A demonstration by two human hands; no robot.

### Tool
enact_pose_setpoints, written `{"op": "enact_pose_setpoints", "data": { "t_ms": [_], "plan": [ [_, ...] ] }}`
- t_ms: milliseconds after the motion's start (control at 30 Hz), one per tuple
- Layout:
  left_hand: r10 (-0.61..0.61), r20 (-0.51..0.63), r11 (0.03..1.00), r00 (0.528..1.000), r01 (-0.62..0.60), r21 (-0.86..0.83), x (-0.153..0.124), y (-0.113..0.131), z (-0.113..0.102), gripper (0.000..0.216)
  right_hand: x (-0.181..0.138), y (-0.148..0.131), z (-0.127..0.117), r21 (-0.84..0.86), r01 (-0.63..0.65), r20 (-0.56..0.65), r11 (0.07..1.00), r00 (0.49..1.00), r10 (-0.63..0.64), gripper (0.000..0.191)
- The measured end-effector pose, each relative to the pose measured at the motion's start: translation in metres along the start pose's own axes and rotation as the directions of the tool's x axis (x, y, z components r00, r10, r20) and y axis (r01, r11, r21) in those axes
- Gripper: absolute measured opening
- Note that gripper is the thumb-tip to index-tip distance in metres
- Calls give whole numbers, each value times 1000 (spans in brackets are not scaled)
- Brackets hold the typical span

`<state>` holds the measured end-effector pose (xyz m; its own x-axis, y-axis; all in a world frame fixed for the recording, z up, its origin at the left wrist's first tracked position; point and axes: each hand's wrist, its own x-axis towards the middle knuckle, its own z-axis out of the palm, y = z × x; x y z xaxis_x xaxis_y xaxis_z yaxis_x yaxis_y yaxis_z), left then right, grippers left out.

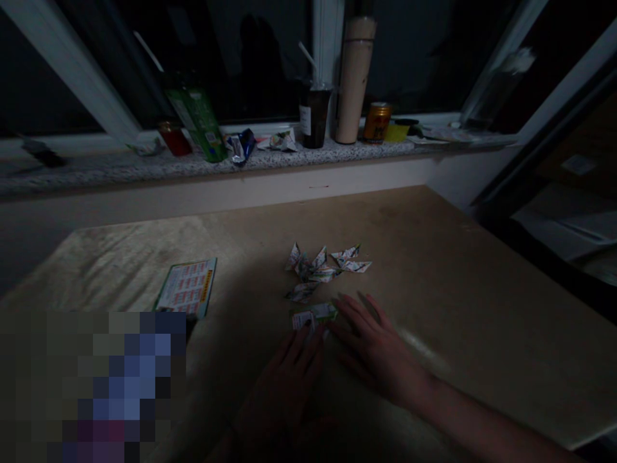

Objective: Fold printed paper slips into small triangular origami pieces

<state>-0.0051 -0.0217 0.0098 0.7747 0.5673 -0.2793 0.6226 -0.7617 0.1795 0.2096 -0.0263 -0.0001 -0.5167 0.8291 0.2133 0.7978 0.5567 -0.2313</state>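
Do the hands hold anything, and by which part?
Nothing is gripped. The left hand and right hand lie flat, fingertips pressing the small green-and-white folded paper at its near edge and right end.

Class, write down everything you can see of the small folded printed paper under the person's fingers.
The small folded piece of printed paper lies flat on the tan wooden tabletop, just nearer the person than a pile of similar folded paper pieces. It is white with green and reddish print, thin, creased, roughly rectangular. The left hand rests its fingers on its near edge; the right hand touches its right end with flat fingers. Dim light hides finer print.
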Motion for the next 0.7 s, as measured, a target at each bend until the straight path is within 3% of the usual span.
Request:
{"op": "enact_pose_setpoints", "data": {
  "t_ms": [400, 700],
  "plan": [
    [-18, 8, 999, 1000, 18, -35, 0, 2, 1, 84, 1, 3, 0, -41, 13, -36, 999, 999, -14, 35],
    [13, -132, 998, 991, -21, -57, -4, -1, 11, 86, 2, 4, 1, -81, 13, -33, 997, 999, -16, 38]
  ]
}}
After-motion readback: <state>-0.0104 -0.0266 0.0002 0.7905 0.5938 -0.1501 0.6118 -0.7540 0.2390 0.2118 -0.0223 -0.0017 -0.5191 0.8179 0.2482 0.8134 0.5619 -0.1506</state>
